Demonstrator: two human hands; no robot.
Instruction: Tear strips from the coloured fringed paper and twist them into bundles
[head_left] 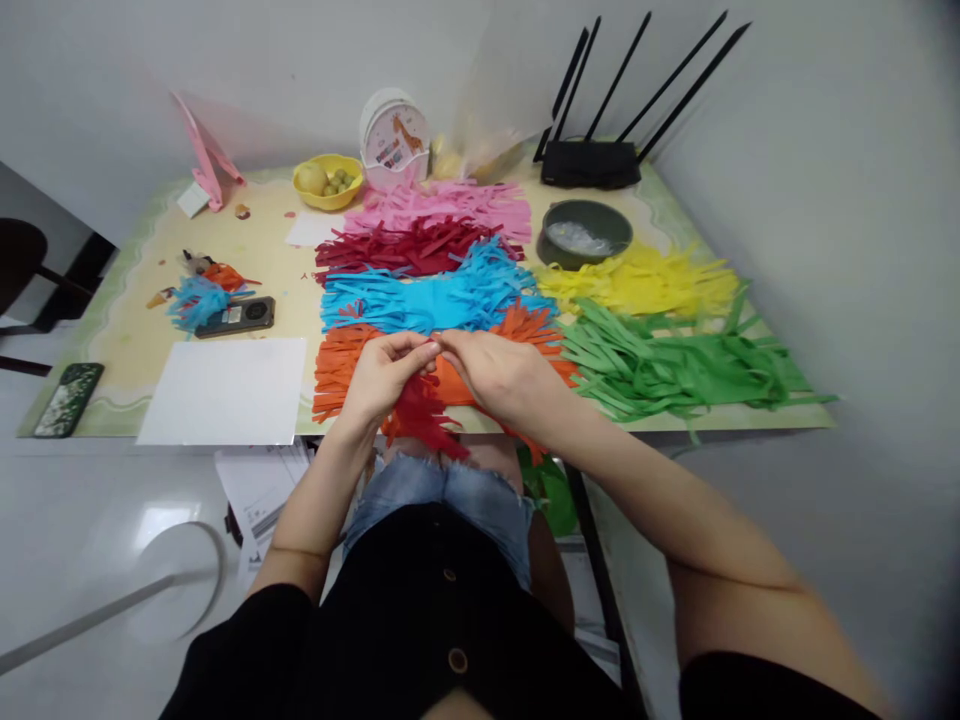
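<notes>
My left hand (386, 375) and my right hand (499, 375) meet over the table's front edge, both pinched on a red fringed paper piece (420, 418) that hangs down between them. Its cut strips dangle toward my lap. Right behind my hands lies an orange fringed paper (341, 365), then a blue one (442, 295), a dark red one (409, 245) and a pink one (450, 205). To the right lie a green fringed paper (675, 365) and a yellow one (645, 280).
A white sheet (225, 390) lies at the front left, with a phone (67, 398) at the left edge and a second phone (240, 315) beside a blue paper tuft (196, 300). At the back stand a yellow bowl (328, 183), a round clock (395, 140), a green bowl (585, 232) and a router (591, 163).
</notes>
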